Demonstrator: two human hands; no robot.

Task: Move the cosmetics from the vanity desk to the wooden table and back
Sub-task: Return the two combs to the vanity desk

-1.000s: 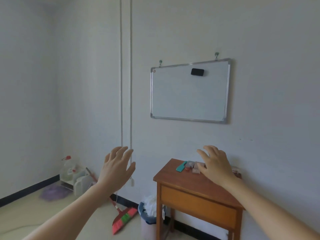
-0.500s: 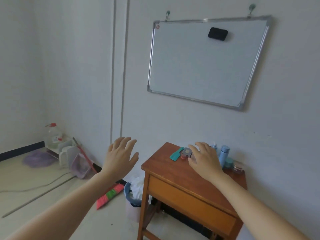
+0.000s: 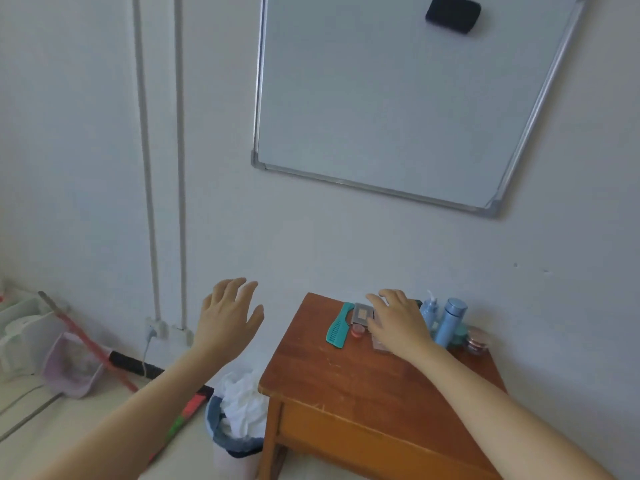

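Observation:
A small wooden table [image 3: 346, 375] stands against the white wall. Along its back edge lie a teal comb [image 3: 337, 326], a grey compact [image 3: 362, 314], a small red pot [image 3: 357, 330], two light blue bottles [image 3: 450, 322] and a pinkish jar [image 3: 478, 339]. My right hand [image 3: 398, 322] hovers over the middle of this row with fingers spread, covering part of it; whether it touches anything I cannot tell. My left hand [image 3: 228, 318] is raised in the air left of the table, fingers spread, holding nothing.
A bin [image 3: 228, 434] stuffed with white paper stands at the table's left leg. A broom [image 3: 104, 358] leans against the wall, with plastic containers [image 3: 65, 365] on the floor at the left. A whiteboard [image 3: 408, 98] hangs above the table.
The view has closed in on the wooden table and tilted down. My right hand now reaches over the cosmetics at the back edge. My left hand stays raised and empty.

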